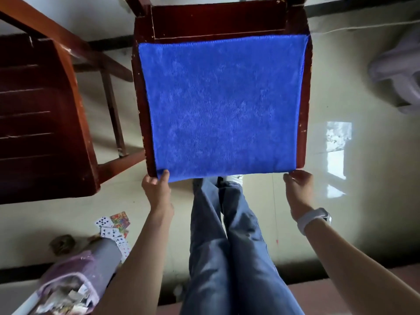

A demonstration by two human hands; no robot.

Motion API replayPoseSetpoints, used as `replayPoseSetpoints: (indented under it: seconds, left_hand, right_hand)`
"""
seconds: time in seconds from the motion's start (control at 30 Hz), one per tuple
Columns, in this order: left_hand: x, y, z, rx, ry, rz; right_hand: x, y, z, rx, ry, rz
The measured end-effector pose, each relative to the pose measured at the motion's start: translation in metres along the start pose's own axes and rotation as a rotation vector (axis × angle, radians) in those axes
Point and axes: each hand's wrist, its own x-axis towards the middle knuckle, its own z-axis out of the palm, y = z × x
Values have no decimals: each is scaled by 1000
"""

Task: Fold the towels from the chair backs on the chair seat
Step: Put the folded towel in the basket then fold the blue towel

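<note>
A blue towel [223, 105] lies spread flat over the dark red wooden chair seat [305, 92], covering nearly all of it. My left hand [156, 187] pinches the towel's near left corner with the thumb on top. My right hand [298, 187], with a white band on its wrist, grips the near right corner at the seat's front edge. The chair's back rail [218, 19] shows bare at the top of the view.
A second dark wooden chair [38, 123] stands to the left. Playing cards [114, 228] lie scattered on the pale floor, near a purple bin [70, 289] with scraps in it. A white plastic stool [400, 69] sits at the right. My legs in jeans [229, 246] stand just before the chair.
</note>
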Motion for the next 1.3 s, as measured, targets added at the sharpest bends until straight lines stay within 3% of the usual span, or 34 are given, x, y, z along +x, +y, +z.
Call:
replayPoseSetpoints:
  seconds: [0.13,0.27,0.37,0.47,0.67,1.03,1.3]
  left_hand:
    - [9,-5,-3,20,-50,-38]
    - [13,-6,-7,32,-136,-78]
    - [13,-7,-10,70,-163,-120]
    - [13,-13,-16,179,-123,-40]
    - [0,-22,-29,304,-108,9]
    - [-20,-10,-41,160,-163,-7]
    - [-16,-4,-49,277,-18,66]
  right_hand:
    - [2,-5,4,264,-63,151]
    - [9,-5,2,261,-195,245]
    - [7,1,-1,155,-217,140]
    - [4,8,-4,50,-154,5]
    - [-5,5,-10,-2,-115,-74]
    - [-11,5,-36,156,-255,141]
    - [-6,7,-49,43,-197,140]
